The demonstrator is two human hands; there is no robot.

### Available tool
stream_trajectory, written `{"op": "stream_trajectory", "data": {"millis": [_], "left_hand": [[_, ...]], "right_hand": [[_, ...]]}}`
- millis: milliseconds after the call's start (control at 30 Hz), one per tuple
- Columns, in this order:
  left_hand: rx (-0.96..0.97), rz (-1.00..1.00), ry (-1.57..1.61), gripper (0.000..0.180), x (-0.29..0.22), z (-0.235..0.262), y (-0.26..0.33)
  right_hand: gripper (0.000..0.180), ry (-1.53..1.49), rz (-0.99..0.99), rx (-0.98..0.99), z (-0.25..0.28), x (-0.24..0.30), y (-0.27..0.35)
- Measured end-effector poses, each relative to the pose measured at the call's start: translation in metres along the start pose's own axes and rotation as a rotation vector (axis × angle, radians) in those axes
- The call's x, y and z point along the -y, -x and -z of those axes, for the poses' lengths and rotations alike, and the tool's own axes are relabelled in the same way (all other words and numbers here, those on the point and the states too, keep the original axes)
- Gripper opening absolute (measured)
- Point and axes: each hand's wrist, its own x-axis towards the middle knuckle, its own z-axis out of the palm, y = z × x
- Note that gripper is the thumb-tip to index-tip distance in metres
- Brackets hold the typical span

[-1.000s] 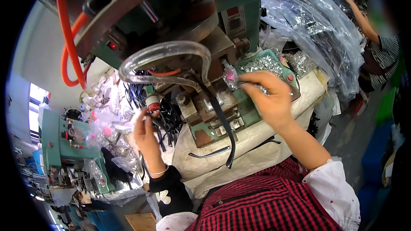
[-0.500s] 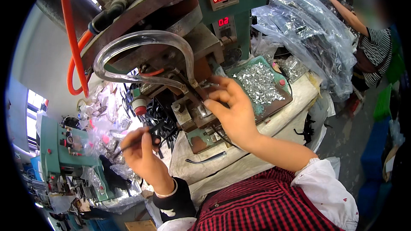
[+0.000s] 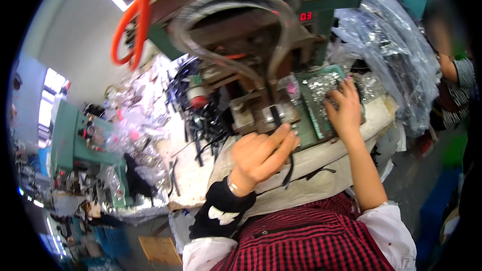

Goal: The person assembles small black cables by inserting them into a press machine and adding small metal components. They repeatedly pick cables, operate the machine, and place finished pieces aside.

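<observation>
My left hand (image 3: pixel 261 156) is closed at the front of the press fixture (image 3: pixel 246 114), its thumb and fingers pinched together on a slim black strip, seemingly an eyeglass temple (image 3: pixel 288 173). One end of this strip lies in the metal holder under the press; the other hangs below my fingers. Over to the right, my right hand (image 3: pixel 345 110) reaches into a green tray (image 3: pixel 321 131) of small silver metal pieces (image 3: pixel 321 85). Its fingers are bent and apart, the tips among the pieces; whether they touch a piece is blurred.
A clear looped hose (image 3: pixel 186 35) and an orange air hose (image 3: pixel 143 15) hang above. Black strips (image 3: pixel 206 115) are heaped left of the fixture, beside plastic bags (image 3: pixel 135 120). Another dark temple (image 3: pixel 321 171) lies on the pale cloth. A co-worker (image 3: pixel 452 80) is at far right.
My left hand has brought the black temple from the left to the fixture. My right hand has left the fixture for the tray of metal pieces. The view has shifted.
</observation>
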Motion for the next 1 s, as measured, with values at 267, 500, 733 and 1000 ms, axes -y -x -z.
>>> {"op": "stream_trajectory", "data": {"millis": [267, 500, 733, 1000], "left_hand": [[0.045, 0.254, 0.019, 0.026, -0.029, 0.022, -0.004], [-0.455, 0.626, -0.416, 0.011, -0.006, 0.100, 0.024], [0.248, 0.830, -0.682, 0.030, 0.107, 0.056, 0.117], [-0.152, 1.052, -0.106, 0.012, 0.093, 0.045, 0.119]], "right_hand": [[0.012, -0.120, -0.049, -0.118, 0.003, 0.006, 0.002], [0.012, -0.294, -0.093, -0.177, 0.006, 0.005, 0.001], [0.012, -0.427, -0.129, -0.191, 0.004, 0.020, -0.002], [0.015, -1.019, -0.568, -0.184, 0.006, -0.008, 0.017]]}}
